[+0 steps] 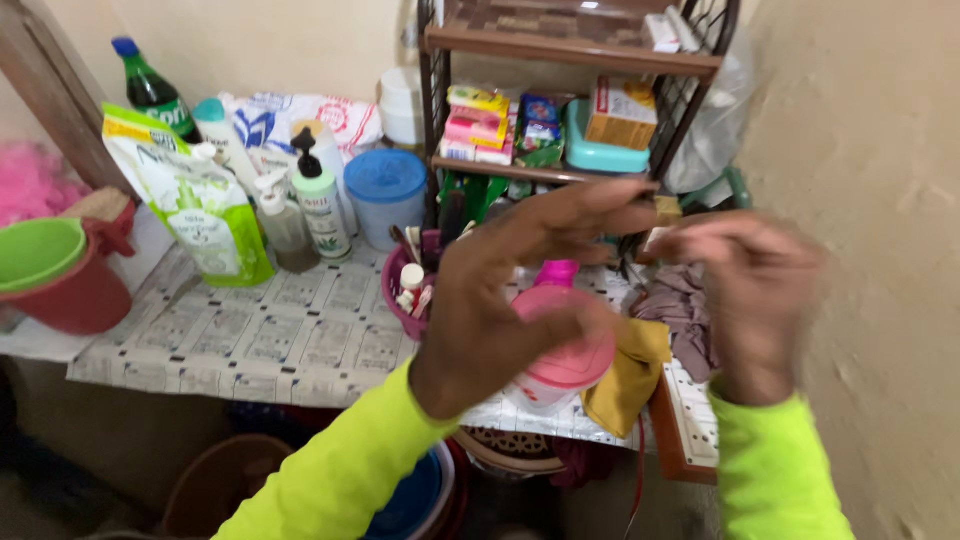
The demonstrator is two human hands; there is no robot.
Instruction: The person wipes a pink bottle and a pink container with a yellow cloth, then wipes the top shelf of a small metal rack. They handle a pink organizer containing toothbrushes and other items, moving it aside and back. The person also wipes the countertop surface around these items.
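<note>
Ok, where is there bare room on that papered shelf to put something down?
The paper-covered top is bare between the green refill pouch, the red bucket and the left hand. Crowded along the bottles and around the pink-lidded tub.

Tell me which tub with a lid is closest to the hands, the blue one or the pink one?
The pink-lidded tub. It sits right under the left hand, at the table's front edge. The blue-lidded tub stands farther back, beside the pump bottles.

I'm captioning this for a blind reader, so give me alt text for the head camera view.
Two hands in bright yellow sleeves hover over a cluttered table; the left hand is raised over a pink-lidded tub, and the blurred right hand is empty. Bottles, a blue jar and a shelf rack stand behind.
</note>
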